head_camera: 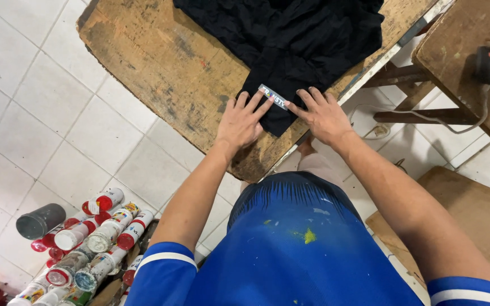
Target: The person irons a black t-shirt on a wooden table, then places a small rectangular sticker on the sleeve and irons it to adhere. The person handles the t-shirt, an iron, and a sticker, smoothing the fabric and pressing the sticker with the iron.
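Pressing a small printed strip (272, 96) flat onto the folded end of a black garment (290, 39), a person works at a worn wooden board (160, 62) in the upper centre of the frame. The left hand (240, 122) and right hand (321, 116) lie palm-down, fingers spread, gripping nothing, fingertips touching the strip's two ends. This looks like the positioning stage; any next move would seem to demand that the strip stay straight. At lower left, paint-smeared jars (94, 238) with red and white lids lie heaped beside a grey tin (39, 221); their contents cannot be seen.
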